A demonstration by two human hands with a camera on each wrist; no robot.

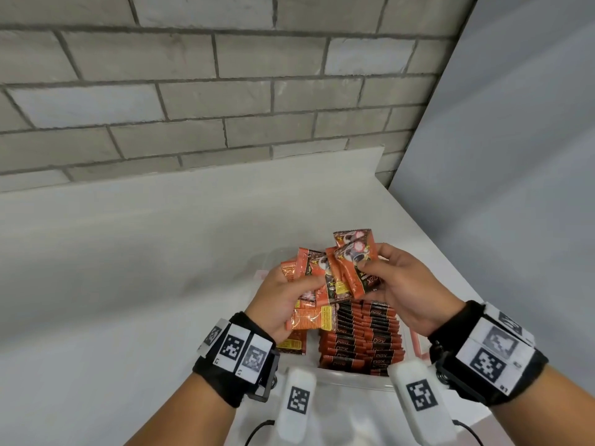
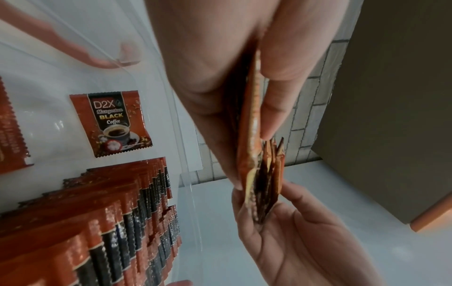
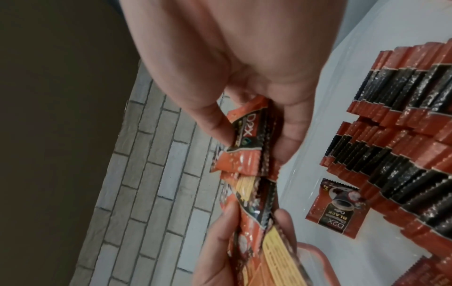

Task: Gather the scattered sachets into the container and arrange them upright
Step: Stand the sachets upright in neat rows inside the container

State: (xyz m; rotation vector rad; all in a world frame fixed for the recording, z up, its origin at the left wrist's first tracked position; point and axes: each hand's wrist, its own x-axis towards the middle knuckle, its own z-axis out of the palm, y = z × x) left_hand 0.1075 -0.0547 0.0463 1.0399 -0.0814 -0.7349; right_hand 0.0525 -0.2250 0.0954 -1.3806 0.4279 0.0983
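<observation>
Both hands hold a fanned bunch of orange-and-black coffee sachets (image 1: 335, 272) above a clear plastic container (image 1: 354, 378). My left hand (image 1: 286, 297) grips the bunch's left side, thumb on top. My right hand (image 1: 396, 284) pinches several sachets (image 3: 247, 139) at the right side, thumb against their faces. In the left wrist view the sachets (image 2: 259, 170) show edge-on between the fingers. Rows of sachets (image 1: 360, 336) stand upright inside the container. One loose sachet (image 2: 111, 122) lies flat on the container floor, also seen as the flat sachet (image 3: 335, 209) in the right wrist view.
The container sits on a white counter (image 1: 128, 268) near its right edge. A grey brick wall (image 1: 193, 91) stands behind, and a plain grey panel (image 1: 515, 156) rises at the right. Another sachet (image 1: 291, 346) lies flat at the container's left side.
</observation>
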